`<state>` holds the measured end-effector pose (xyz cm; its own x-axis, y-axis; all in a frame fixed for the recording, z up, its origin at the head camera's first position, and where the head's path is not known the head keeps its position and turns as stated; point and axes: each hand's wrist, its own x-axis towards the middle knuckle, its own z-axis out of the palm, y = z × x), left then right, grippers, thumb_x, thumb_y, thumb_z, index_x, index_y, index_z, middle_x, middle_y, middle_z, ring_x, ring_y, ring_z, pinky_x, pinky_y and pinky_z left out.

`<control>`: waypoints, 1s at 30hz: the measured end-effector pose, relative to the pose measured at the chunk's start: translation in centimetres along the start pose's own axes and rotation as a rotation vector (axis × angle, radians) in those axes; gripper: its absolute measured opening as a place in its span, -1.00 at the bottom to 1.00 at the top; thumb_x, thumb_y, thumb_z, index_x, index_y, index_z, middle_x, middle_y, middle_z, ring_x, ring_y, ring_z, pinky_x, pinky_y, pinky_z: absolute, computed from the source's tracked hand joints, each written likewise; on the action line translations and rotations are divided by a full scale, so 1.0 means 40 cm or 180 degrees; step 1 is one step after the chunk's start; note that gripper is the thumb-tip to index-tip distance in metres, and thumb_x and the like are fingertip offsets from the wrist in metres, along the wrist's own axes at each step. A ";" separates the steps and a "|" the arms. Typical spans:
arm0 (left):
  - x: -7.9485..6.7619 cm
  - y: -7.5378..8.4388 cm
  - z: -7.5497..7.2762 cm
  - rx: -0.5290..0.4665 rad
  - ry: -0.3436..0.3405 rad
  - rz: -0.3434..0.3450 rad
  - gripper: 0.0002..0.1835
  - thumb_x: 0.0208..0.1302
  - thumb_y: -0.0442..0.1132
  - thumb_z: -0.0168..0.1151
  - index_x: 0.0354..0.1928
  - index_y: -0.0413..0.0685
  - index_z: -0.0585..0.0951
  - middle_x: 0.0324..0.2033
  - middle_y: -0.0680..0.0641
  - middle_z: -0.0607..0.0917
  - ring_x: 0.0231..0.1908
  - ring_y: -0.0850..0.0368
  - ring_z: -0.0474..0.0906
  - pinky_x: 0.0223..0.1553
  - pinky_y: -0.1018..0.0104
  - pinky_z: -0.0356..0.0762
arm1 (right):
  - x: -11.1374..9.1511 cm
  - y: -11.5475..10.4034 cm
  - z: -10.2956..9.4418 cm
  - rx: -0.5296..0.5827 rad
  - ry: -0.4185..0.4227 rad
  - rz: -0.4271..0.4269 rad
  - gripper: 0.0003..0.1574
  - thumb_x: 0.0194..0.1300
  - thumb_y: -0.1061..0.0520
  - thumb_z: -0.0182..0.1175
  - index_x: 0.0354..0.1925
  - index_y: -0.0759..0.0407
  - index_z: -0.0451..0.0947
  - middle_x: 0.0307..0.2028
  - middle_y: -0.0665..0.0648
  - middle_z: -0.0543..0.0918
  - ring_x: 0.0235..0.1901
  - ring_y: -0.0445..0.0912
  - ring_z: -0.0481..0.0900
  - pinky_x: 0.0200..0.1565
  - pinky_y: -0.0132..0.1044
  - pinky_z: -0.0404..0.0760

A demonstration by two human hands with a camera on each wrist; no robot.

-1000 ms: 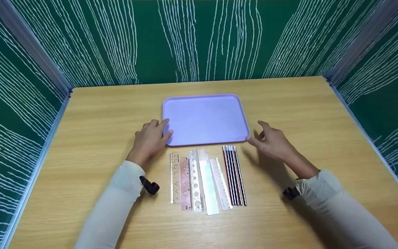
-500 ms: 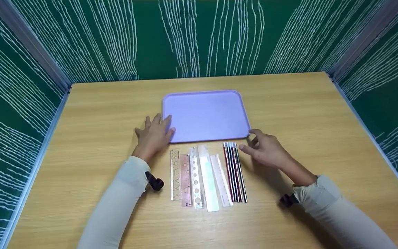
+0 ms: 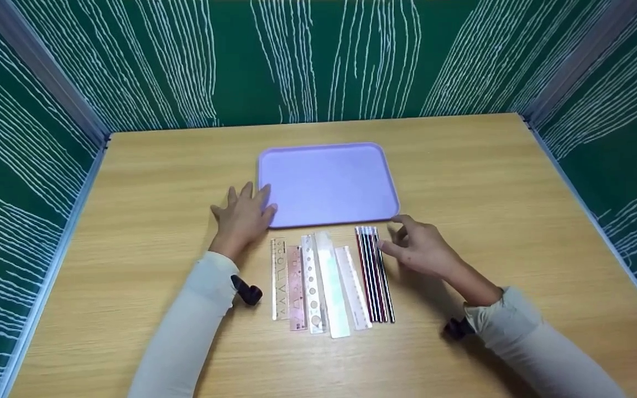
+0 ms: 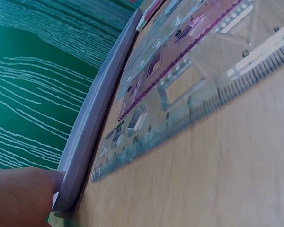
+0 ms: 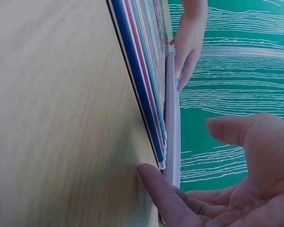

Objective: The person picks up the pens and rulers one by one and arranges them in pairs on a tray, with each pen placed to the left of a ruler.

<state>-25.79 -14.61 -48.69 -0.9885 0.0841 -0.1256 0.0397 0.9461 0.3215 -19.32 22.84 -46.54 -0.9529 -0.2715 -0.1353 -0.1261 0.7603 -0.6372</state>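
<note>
My left hand (image 3: 240, 222) lies with fingers spread at the left rim of a purple tray (image 3: 329, 185), thumb and forefinger over its edge. In the left wrist view, the thumb (image 4: 26, 194) touches the tray's side. My right hand (image 3: 424, 249) hovers by the upper ends of a row of striped pencils (image 3: 374, 276), thumb and forefinger apart. Nothing is between them in the right wrist view, where the fingertips (image 5: 154, 179) come right at the pencil ends. Left of the pencils lie several rulers: a clear stencil ruler (image 3: 280, 282), a pink one (image 3: 297, 290) and a shiny iridescent one (image 3: 334, 293) among them.
A wooden table (image 3: 158, 182) carries everything. Green panels with white wavy lines (image 3: 318, 61) stand along its back and both sides. The rulers and pencils lie just in front of the tray's near edge.
My right hand has moved from the tray's right corner leftward and nearer, to the pencils' upper ends. My left hand's fingers have spread wider at the tray's left rim.
</note>
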 end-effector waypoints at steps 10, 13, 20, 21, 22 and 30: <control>0.002 -0.001 0.014 -0.0037 0.0044 0.0010 -0.35 0.53 0.25 -0.09 0.58 0.34 0.21 0.60 -0.21 0.10 0.57 -0.50 -0.19 0.19 -0.84 -0.30 | -0.027 -0.010 0.020 -0.0043 0.0046 -0.0087 -0.05 0.33 -0.21 0.34 0.41 0.34 0.31 -0.15 0.22 0.75 -0.18 0.04 0.72 -0.01 0.04 0.69; 0.002 -0.002 0.014 -0.0073 0.0074 -0.0002 -0.35 0.53 0.26 -0.09 0.58 0.33 0.23 0.60 -0.22 0.10 0.57 -0.50 -0.20 0.19 -0.84 -0.32 | -0.032 -0.013 0.021 -0.0044 0.0026 -0.0043 -0.03 0.32 -0.23 0.34 0.41 0.33 0.31 -0.13 0.21 0.75 -0.18 0.04 0.72 0.02 0.05 0.68; 0.001 -0.007 0.015 -0.0128 0.0059 -0.0049 -0.35 0.52 0.25 -0.06 0.57 0.33 0.25 0.60 -0.23 0.10 0.57 -0.49 -0.21 0.19 -0.84 -0.35 | -0.045 -0.011 0.031 0.0011 -0.0026 -0.0002 -0.02 0.27 -0.21 0.41 0.40 0.31 0.32 -0.14 0.15 0.74 -0.25 -0.06 0.71 -0.02 -0.02 0.70; 0.002 -0.008 0.015 -0.0130 0.0060 -0.0056 -0.35 0.52 0.25 -0.06 0.57 0.33 0.25 0.60 -0.23 0.10 0.57 -0.49 -0.21 0.19 -0.84 -0.35 | -0.047 -0.010 0.033 0.0014 -0.0017 -0.0012 -0.03 0.26 -0.19 0.42 0.39 0.31 0.32 -0.15 0.15 0.74 -0.24 -0.06 0.70 -0.02 -0.02 0.70; 0.002 -0.008 0.014 -0.0134 0.0059 -0.0062 -0.36 0.52 0.25 -0.06 0.57 0.33 0.25 0.60 -0.24 0.10 0.57 -0.48 -0.21 0.19 -0.84 -0.35 | -0.049 -0.011 0.035 0.0022 -0.0008 -0.0018 -0.05 0.26 -0.17 0.43 0.39 0.30 0.33 -0.15 0.14 0.74 -0.24 -0.06 0.70 -0.02 -0.03 0.70; 0.008 -0.009 0.013 -0.0194 0.0093 -0.0102 -0.37 0.51 0.23 -0.02 0.54 0.32 0.30 0.59 -0.23 0.12 0.57 -0.48 -0.21 0.18 -0.84 -0.36 | -0.062 -0.014 0.047 0.0074 -0.0016 -0.0012 -0.09 0.22 -0.02 0.47 0.38 0.30 0.35 -0.17 0.12 0.74 -0.22 -0.06 0.68 0.01 -0.04 0.68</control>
<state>-26.03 -14.76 -49.34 -0.9930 0.0442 -0.1097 -0.0001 0.9273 0.3744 -16.36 21.97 -47.27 -0.9510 -0.2773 -0.1366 -0.1232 0.7453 -0.6553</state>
